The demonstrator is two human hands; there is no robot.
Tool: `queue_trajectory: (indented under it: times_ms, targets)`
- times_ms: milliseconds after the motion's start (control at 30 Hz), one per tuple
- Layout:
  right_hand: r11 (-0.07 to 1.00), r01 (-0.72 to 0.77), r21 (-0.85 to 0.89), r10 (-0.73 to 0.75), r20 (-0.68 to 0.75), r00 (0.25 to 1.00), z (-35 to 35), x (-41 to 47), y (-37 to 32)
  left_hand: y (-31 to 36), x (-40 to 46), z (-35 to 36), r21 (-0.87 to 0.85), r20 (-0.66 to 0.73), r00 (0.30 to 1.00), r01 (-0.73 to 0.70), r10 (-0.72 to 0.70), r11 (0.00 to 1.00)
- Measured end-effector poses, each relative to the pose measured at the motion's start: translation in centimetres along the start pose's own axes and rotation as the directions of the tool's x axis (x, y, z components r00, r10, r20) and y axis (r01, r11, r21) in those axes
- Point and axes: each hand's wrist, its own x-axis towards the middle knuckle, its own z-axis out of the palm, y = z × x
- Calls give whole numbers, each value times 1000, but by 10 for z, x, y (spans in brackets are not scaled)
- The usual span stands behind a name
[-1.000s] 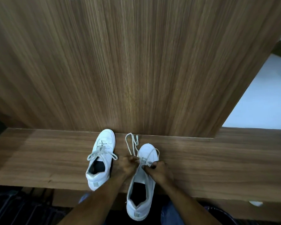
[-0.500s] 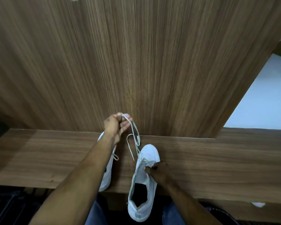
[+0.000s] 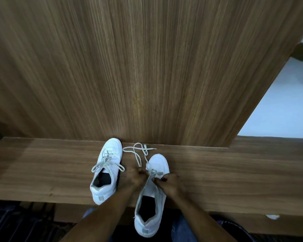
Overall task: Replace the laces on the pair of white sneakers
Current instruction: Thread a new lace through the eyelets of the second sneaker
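Both hands work the right sneaker (image 3: 154,193) overhanging the wooden ledge (image 3: 234,172), left hand (image 3: 136,177) pinching its loose lace (image 3: 138,152), right hand (image 3: 170,182) pinching the eyelet flap, laced sneaker (image 3: 107,170) just beside.

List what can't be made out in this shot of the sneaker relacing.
- Head view: the fingertips of the left hand and right hand are curled under, so their grip on the lace is hidden.
- The right sneaker eyelets are too small and partly covered by the hands.
- A white object near the right edge is too small to identify.
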Motion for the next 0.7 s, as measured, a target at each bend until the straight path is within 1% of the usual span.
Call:
queue_trajectory:
  times_ms: [33, 67, 100, 133, 167, 200, 267, 300, 367, 400, 533, 633, 700]
  targets:
    - [1000, 4, -5, -4, -5, 1000, 0, 1, 0, -2, -2, 2, 139, -47, 998, -40, 47, 990]
    - [1000, 4, -5, -4, -9, 1000, 0, 1, 1, -4, -1, 2, 232, -60, 995, -59, 75, 971]
    - [1000, 1, -5, -1, -9, 1000, 0, 2, 2, -3, -1, 1, 283, -51, 994, -77, 95, 956]
    - [1000, 0, -10, 0, -5, 1000, 1, 2, 2, -5, 2, 0, 286, -45, 995, -70, 86, 956]
    - [1000, 0, -15, 0, 4, 1000, 2, 2, 2, -4, 6, -4, 265, -50, 995, -74, 90, 962]
    - [1000, -3, -17, 4, 11, 1000, 2, 2, 1, -1, 8, -10, 198, -87, 993, -57, 76, 979]
    - [1000, -15, -13, 15, 10, 1000, 2, 2, 0, 6, 18, -21, 5, -187, 982, -14, 14, 1000]
    - [1000, -23, -11, 23, 1, 1000, 3, 2, 0, 9, 23, -27, -45, -207, 978, -10, 0, 999]
    - [999, -35, -8, 35, 1, 999, 2, 2, 1, 9, 28, -32, -45, -169, 986, -17, 9, 999]
    - [999, -35, -4, 35, 5, 999, 2, 2, 1, 10, 28, -32, -42, -157, 988, 3, -10, 999]
    - [999, -26, 18, 26, 29, 999, 1, 1, -1, 13, 27, -25, -50, -141, 990, 2, -9, 999]
    - [999, 0, 37, -1, 41, 999, 0, -1, -1, 15, 33, -13, 104, -5, 1000, -17, 18, 994]
    - [998, 12, 69, -15, 42, 999, -1, -4, 1, 17, 34, -1, 222, 57, 998, 23, -37, 975]
